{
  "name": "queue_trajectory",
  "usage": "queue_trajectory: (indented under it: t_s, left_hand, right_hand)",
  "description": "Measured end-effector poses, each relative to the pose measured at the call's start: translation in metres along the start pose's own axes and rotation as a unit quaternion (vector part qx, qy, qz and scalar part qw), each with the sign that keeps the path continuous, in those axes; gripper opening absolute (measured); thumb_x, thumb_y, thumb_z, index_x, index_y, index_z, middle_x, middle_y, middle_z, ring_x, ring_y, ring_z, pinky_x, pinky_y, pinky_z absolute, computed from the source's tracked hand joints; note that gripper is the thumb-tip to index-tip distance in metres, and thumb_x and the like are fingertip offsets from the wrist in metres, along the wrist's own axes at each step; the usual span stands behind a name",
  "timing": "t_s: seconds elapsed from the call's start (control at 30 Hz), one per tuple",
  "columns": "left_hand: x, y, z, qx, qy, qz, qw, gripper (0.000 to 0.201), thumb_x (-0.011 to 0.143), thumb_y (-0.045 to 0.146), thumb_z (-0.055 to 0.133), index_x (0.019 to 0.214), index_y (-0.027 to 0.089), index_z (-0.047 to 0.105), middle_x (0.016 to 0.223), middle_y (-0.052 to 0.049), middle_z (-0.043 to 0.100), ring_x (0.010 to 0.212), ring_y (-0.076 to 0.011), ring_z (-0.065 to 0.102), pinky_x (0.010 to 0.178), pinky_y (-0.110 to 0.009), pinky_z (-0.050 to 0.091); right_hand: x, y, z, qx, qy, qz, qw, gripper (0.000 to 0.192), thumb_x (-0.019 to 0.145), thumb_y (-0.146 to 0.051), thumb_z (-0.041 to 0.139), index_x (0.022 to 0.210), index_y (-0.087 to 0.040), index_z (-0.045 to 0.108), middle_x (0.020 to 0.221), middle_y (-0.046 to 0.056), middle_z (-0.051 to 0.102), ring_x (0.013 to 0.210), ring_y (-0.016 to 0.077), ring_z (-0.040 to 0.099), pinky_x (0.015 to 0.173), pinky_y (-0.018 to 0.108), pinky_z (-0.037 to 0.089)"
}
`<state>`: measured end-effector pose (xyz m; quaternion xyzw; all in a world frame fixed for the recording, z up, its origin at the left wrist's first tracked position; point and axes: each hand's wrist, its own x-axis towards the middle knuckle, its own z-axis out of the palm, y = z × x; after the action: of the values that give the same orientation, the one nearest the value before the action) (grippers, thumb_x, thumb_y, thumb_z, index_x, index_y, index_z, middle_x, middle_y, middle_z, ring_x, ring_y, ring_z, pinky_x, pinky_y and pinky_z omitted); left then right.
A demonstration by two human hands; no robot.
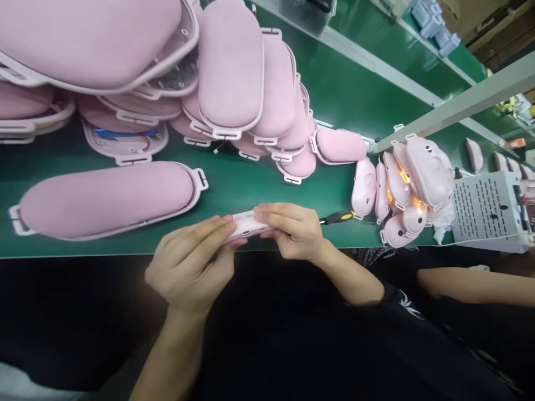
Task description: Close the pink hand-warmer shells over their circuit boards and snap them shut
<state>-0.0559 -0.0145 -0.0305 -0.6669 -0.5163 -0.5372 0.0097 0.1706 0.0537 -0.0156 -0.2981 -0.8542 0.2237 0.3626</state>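
A long green tabletop (pixel 343 94) carried a heap of pink padded shells (pixel 229 67) at the far left, one long pad (pixel 108 197) lying alone nearer the edge, and a cluster of small pink housings (pixel 407 184) to the right, some glowing orange inside. Beside them stood a grey perforated box (pixel 487 209). A screwdriver (pixel 340 217) lay just behind the right hand (pixel 295 231). Both hands pinched a small pink piece (pixel 246 224) between them at the tabletop's near edge, the left hand (pixel 194 267) gripping its left end. It looked like a fitting step; the next move would call for firm, even pressure along the seam
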Motion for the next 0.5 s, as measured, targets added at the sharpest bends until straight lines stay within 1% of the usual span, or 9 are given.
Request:
queue_trajectory:
  t_s: [0.07, 0.1, 0.13, 0.2, 0.27, 0.3, 0.4, 0.47, 0.5]
  left_hand:
    - [-0.001, 0.004, 0.0, 0.014, 0.006, 0.002, 1.0, 0.053, 0.094, 0.016, 0.095, 0.142, 0.036, 0.084, 0.115, 0.0, 0.093, 0.098, -0.0266, 0.089, 0.087, -0.039, 0.064]
    - [0.001, 0.007, -0.002, 0.025, -0.003, 0.002, 1.0, 0.048, 0.095, 0.015, 0.093, 0.139, 0.034, 0.085, 0.115, -0.002, 0.093, 0.099, -0.0263, 0.089, 0.089, -0.038, 0.064]
    - [0.004, 0.01, -0.005, 0.039, -0.021, 0.003, 0.999, 0.043, 0.096, 0.015, 0.092, 0.136, 0.031, 0.085, 0.115, -0.003, 0.092, 0.099, -0.0263, 0.089, 0.092, -0.038, 0.064]
    - [0.012, 0.017, -0.011, 0.078, -0.076, 0.006, 0.994, 0.035, 0.099, 0.015, 0.089, 0.132, 0.027, 0.084, 0.117, -0.006, 0.092, 0.1, -0.0275, 0.088, 0.101, -0.041, 0.063]
    - [0.021, 0.023, -0.015, 0.114, -0.125, 0.018, 0.985, 0.032, 0.101, 0.02, 0.087, 0.132, 0.024, 0.083, 0.122, -0.008, 0.092, 0.103, -0.0297, 0.088, 0.103, -0.044, 0.062]
    - [0.024, 0.025, -0.015, 0.12, -0.133, 0.03, 0.983, 0.031, 0.102, 0.022, 0.087, 0.132, 0.024, 0.082, 0.123, -0.008, 0.091, 0.103, -0.0304, 0.088, 0.101, -0.043, 0.062]
    - [0.028, 0.022, -0.013, 0.107, -0.13, 0.052, 0.984, 0.03, 0.103, 0.022, 0.084, 0.133, 0.025, 0.083, 0.122, -0.007, 0.091, 0.106, -0.0301, 0.087, 0.096, -0.041, 0.062]
    - [0.027, 0.018, -0.018, 0.09, -0.14, 0.048, 0.985, 0.032, 0.104, 0.022, 0.083, 0.136, 0.029, 0.084, 0.122, -0.004, 0.091, 0.107, -0.0286, 0.087, 0.098, -0.039, 0.063]
    - [0.026, 0.016, -0.022, 0.084, -0.15, 0.032, 0.985, 0.035, 0.104, 0.025, 0.084, 0.138, 0.031, 0.084, 0.125, -0.003, 0.091, 0.108, -0.0282, 0.086, 0.099, -0.039, 0.064]
  right_hand:
    - [0.002, 0.002, -0.001, 0.009, -0.007, -0.002, 1.0, 0.026, 0.116, -0.022, 0.065, 0.131, -0.024, 0.086, 0.136, 0.008, 0.091, 0.129, 0.0213, 0.087, 0.112, 0.036, 0.073]
    - [0.003, 0.003, -0.003, 0.017, -0.022, -0.002, 1.0, 0.026, 0.116, -0.022, 0.066, 0.134, -0.024, 0.085, 0.138, 0.009, 0.09, 0.131, 0.0216, 0.086, 0.114, 0.038, 0.072]
    - [0.003, 0.004, -0.005, 0.026, -0.036, -0.003, 0.999, 0.027, 0.116, -0.024, 0.068, 0.137, -0.024, 0.084, 0.141, 0.01, 0.089, 0.134, 0.0223, 0.085, 0.117, 0.039, 0.071]
    - [0.002, 0.005, -0.008, 0.034, -0.054, -0.002, 0.998, 0.03, 0.115, -0.029, 0.073, 0.143, -0.022, 0.082, 0.148, 0.013, 0.086, 0.139, 0.0242, 0.083, 0.122, 0.043, 0.068]
    - [-0.002, 0.005, -0.006, 0.027, -0.052, 0.012, 0.998, 0.034, 0.114, -0.033, 0.076, 0.145, -0.02, 0.08, 0.149, 0.015, 0.085, 0.141, 0.0254, 0.081, 0.125, 0.044, 0.066]
    - [-0.004, 0.005, -0.003, 0.02, -0.05, 0.021, 0.998, 0.034, 0.114, -0.035, 0.076, 0.145, -0.02, 0.08, 0.148, 0.015, 0.085, 0.142, 0.0256, 0.081, 0.126, 0.044, 0.065]
    - [-0.008, 0.006, 0.003, 0.003, -0.052, 0.036, 0.998, 0.033, 0.116, -0.036, 0.073, 0.144, -0.02, 0.08, 0.148, 0.014, 0.085, 0.142, 0.026, 0.081, 0.127, 0.046, 0.064]
    - [-0.007, 0.007, 0.0, 0.008, -0.046, 0.024, 0.999, 0.031, 0.118, -0.037, 0.07, 0.142, -0.02, 0.081, 0.146, 0.014, 0.086, 0.14, 0.0255, 0.082, 0.126, 0.046, 0.065]
    - [-0.006, 0.005, -0.003, 0.018, -0.039, 0.011, 0.999, 0.03, 0.119, -0.038, 0.069, 0.139, -0.02, 0.082, 0.144, 0.013, 0.087, 0.138, 0.0248, 0.083, 0.125, 0.044, 0.066]
